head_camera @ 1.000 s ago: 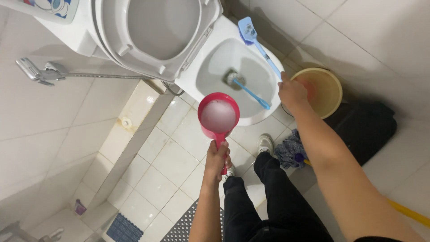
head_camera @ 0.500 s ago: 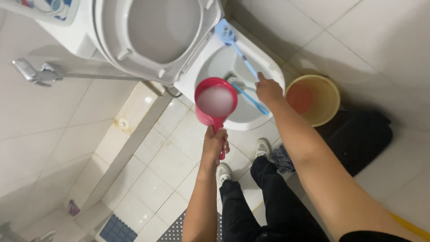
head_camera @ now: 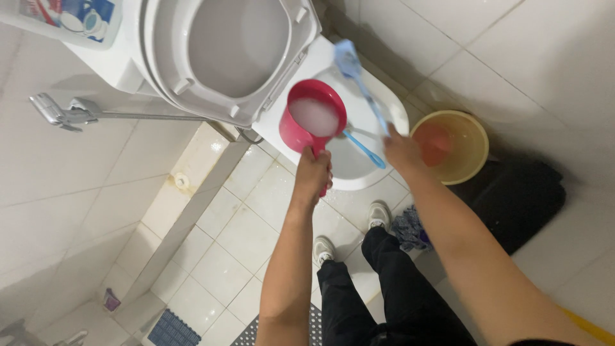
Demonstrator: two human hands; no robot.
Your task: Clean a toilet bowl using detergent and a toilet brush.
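White tiles cover the floor (head_camera: 243, 237) and walls of a small bathroom, seen from above; a white toilet (head_camera: 384, 173) stands at the top of the view with its seat and lid (head_camera: 224, 45) raised against the cistern. The left hand (head_camera: 312, 176) is clamped around the handle of a red dipper (head_camera: 314, 122), which is held over the left side of the bowl's rim; the dipper is tilted a little and filled with pale, foamy water. The right hand (head_camera: 400, 150) is closed on the handle of a blue toilet brush (head_camera: 359, 83), whose head rises up over the back of the bowl; a second light-blue stick (head_camera: 365, 148) lies across the bowl just beside the dipper, and how it joins the brush cannot be told. Just right of the toilet sits a yellow bucket (head_camera: 471, 138) with something reddish inside; a dark mat (head_camera: 519, 198) lies beside it. A metal spray hose (head_camera: 64, 112) hangs on the left wall; the person's dark trousers (head_camera: 397, 288) and pale shoes (head_camera: 380, 214) show below, near a blue-grey rag (head_camera: 407, 227).
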